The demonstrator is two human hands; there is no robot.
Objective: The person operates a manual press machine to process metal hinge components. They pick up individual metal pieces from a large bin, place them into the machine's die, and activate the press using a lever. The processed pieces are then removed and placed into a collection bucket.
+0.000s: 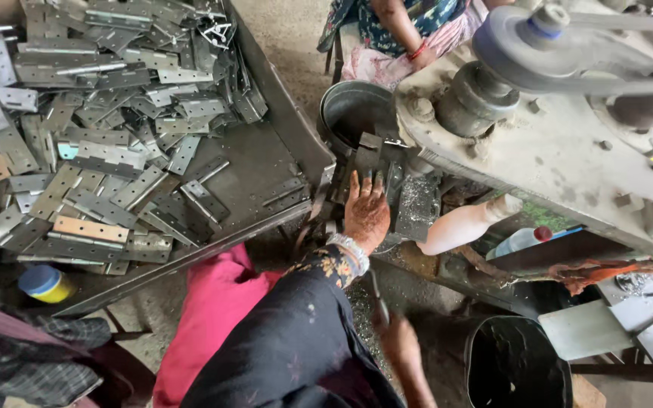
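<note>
My left hand (365, 214), with pale bangles at the wrist and a dark sleeve with a floral cuff, lies flat with fingers spread on dark metal hinge plates (372, 161) at the bed of a grey press machine (561, 143). My right hand (400, 341) is lower down and blurred. It looks closed around a thin metal rod (376, 296) that runs up toward the machine. A large metal tray (266, 162) to the left holds a heap of several grey hinges (92, 128).
A steel bucket (353, 109) stands behind the press bed and a black bucket (512, 366) at lower right. Another person in patterned clothes (406, 34) sits at the top. A blue-and-yellow tin (45, 283), a white bottle (521, 240) and pink cloth (213, 313) lie nearby.
</note>
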